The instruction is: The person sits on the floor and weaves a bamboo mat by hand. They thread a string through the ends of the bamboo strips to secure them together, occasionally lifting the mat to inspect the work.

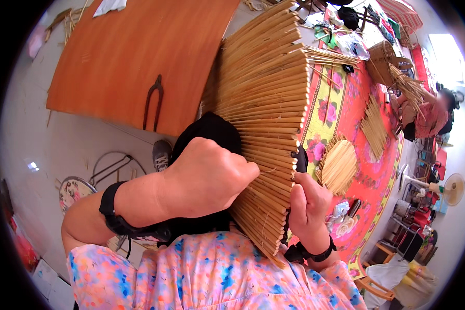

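Left hand (206, 178) fisted over near face of fan-shaped bamboo strip panel (266, 103), bracing it upright above lap; right hand (307, 204) curled, pinching panel's edge, likely steadying strips for binding. Round bamboo mat (338, 165) on flowered cloth (369, 181) beyond.

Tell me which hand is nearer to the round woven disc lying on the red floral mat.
Right. The right hand grips the fan-shaped bamboo panel's edge just beside the disc; the left hand is farther, across the panel.
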